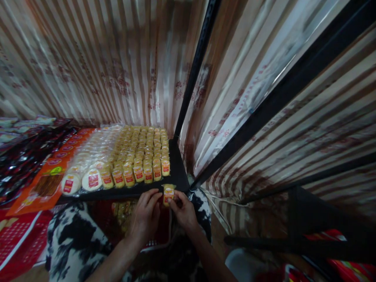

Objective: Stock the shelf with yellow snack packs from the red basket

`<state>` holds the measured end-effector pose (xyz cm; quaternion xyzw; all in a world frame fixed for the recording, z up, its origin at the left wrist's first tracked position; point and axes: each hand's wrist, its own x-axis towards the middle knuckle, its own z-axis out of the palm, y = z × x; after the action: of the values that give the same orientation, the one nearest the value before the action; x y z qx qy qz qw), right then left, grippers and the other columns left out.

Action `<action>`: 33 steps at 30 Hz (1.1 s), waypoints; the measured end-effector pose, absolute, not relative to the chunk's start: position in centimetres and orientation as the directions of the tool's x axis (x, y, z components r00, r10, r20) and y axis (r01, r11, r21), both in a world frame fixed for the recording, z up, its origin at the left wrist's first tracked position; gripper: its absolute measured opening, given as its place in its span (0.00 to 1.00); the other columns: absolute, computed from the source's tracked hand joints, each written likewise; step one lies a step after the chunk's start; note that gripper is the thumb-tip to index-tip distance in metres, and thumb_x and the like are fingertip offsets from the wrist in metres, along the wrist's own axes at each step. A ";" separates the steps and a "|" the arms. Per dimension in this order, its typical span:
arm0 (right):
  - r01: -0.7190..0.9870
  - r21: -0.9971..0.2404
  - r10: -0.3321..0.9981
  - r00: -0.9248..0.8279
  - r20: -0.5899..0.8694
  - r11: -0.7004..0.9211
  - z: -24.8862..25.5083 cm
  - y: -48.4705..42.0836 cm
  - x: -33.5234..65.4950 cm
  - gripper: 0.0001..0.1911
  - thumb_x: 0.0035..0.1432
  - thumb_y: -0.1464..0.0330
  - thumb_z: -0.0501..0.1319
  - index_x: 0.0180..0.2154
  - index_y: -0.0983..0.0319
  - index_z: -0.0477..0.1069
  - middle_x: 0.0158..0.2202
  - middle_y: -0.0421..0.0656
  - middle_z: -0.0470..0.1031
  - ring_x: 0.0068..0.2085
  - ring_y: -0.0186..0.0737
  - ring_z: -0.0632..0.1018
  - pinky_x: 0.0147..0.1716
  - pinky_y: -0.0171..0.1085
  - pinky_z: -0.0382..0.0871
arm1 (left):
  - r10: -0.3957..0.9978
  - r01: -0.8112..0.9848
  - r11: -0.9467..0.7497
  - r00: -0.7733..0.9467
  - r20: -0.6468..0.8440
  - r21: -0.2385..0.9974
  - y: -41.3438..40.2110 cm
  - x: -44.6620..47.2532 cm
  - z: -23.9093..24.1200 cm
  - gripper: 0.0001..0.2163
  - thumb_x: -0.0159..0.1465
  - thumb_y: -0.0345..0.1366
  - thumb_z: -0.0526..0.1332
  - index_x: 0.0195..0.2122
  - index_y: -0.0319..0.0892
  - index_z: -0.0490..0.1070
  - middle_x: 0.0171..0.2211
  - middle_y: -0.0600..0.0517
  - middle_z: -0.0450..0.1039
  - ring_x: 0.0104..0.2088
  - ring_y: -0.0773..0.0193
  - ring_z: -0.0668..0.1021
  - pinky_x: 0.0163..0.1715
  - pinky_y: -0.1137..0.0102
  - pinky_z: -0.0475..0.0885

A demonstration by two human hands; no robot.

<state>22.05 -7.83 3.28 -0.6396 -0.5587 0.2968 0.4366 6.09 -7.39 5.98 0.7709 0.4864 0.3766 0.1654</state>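
Yellow film, glossy and soft: a single yellow packet [168, 194] with a red label is held upright between both hands above the lap, which is covered in black-and-white patterned cloth [73, 239].

Left hand [145, 213]: fingertips closed on the packet's left edge. The packet lies at 2 o'clock from this hand, touching it.

Right hand [182, 209]: thumb and fingers pinched on the packet's right and lower side. The packet lies at 11 o'clock from this hand, touching it.

Judgement on handling: the wrapper looks slippery and easily creased, so a light pinch at the edges suits it better than a squeeze across the middle. The label should be kept facing the same way as the labels in the front row, and the packet kept level with the shelf lip.

Black shelf [178, 176]: its front edge sits just beyond the packet, at 12 o'clock. A bare strip shows along its right side. The packet is apart from the shelf, though near.

On the shelf, at 11 o'clock from the hands, stand close rows of matching yellow packs [141, 150]. Left of them lie round white packs [88, 172], then orange packages [49, 180], then dark red ones [20, 160] at 9 to 10 o'clock.

Farthest off: a black post [195, 66] rises from the shelf's back corner, and striped sheeting [117, 58] hangs behind everything. It is blurred, so its print is unreadable.
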 end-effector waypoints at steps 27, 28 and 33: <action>0.565 -0.825 0.917 0.316 0.241 0.022 2.5 -0.2 21.6 0.21 0.55 0.62 0.55 0.48 0.66 0.67 0.40 0.50 0.71 0.37 0.42 0.75 0.35 0.39 0.72 | 0.850 0.627 -0.527 0.384 0.362 0.574 -4.5 9.2 4.1 0.16 0.59 0.26 0.49 0.47 0.37 0.68 0.56 0.41 0.64 0.56 0.55 0.68 0.53 0.60 0.68; 0.557 -0.830 0.915 0.320 0.246 0.028 2.5 -0.3 21.5 0.21 0.55 0.62 0.55 0.48 0.66 0.67 0.40 0.50 0.71 0.38 0.42 0.75 0.35 0.39 0.72 | 0.851 0.626 -0.526 0.383 0.360 0.576 -4.4 9.2 4.1 0.17 0.59 0.25 0.49 0.47 0.37 0.68 0.56 0.41 0.64 0.56 0.55 0.67 0.53 0.60 0.68; 0.564 -0.824 0.910 0.311 0.275 0.056 2.1 -0.5 21.4 0.23 0.56 0.62 0.54 0.51 0.66 0.66 0.43 0.52 0.70 0.41 0.44 0.74 0.33 0.38 0.72 | 0.862 0.627 -0.507 0.374 0.342 0.591 -4.3 9.4 3.7 0.17 0.59 0.25 0.48 0.46 0.35 0.69 0.56 0.40 0.63 0.56 0.55 0.67 0.55 0.59 0.66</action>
<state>21.37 -0.54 2.14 -0.6617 -0.5567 0.1853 0.4668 9.41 -4.26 3.68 0.8080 0.4606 0.3173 0.1851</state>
